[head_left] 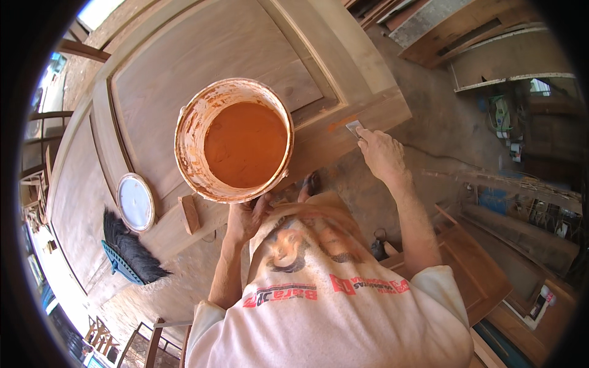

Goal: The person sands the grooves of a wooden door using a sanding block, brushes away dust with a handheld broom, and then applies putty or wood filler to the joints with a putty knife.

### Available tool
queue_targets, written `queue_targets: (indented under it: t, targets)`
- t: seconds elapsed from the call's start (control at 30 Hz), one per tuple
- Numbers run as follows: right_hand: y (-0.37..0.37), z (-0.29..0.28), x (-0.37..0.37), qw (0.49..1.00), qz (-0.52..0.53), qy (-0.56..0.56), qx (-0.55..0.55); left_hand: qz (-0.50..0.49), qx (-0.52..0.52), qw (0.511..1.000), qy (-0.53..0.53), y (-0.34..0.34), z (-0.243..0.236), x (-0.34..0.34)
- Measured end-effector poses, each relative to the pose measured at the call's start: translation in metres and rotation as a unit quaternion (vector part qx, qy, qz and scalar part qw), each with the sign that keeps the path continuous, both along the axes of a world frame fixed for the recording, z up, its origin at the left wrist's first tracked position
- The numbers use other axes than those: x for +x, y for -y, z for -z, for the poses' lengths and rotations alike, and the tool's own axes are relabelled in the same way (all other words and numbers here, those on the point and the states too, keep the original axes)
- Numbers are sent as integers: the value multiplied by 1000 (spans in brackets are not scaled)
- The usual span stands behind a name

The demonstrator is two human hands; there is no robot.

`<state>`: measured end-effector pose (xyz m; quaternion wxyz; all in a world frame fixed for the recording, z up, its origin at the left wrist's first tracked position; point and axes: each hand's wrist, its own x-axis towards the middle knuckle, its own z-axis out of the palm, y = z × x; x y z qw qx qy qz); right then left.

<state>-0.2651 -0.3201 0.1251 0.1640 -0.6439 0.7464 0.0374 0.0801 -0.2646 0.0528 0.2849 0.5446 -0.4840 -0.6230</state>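
My left hand [248, 218] grips a bucket [190, 175] at its lower side, most of the fingers hidden beneath it. Orange-brown paste [248, 144] fills the bucket's bottom, and dried smears coat its walls. In my right hand [381, 153] is a small putty knife [354, 127], its flat blade at the edge frame of a wooden panel door [208, 49]. Beside the blade, a thin orange smear [338, 125] lies on the wood. The door lies flat in front of me, passing under the bucket in this view.
On the door's left part rest a round white lid [135, 201], a small wood block [189, 214] and a black-bristled brush [129, 248] with a blue-green back. Wooden boards [454, 30] are stacked at the far right. More panels [466, 270] lean at the lower right.
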Motion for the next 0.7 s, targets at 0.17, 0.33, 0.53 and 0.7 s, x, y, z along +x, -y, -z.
queue_targets:
  t: [0.17, 0.33, 0.53, 0.7]
  targets:
    - [1, 8, -9, 1000, 24, 10, -14, -2, 13, 1000, 6, -1, -3, -3]
    - [7, 11, -26, 998, 38, 14, -44, -21, 0, 1000, 20, -4, 1, -5]
    - [11, 8, -42, 998, 30, 25, -57, -48, -4, 998, 36, -8, 6, -8]
    - [14, 10, -57, 999, 18, 29, -37, -53, -15, 998, 44, -8, 7, -10]
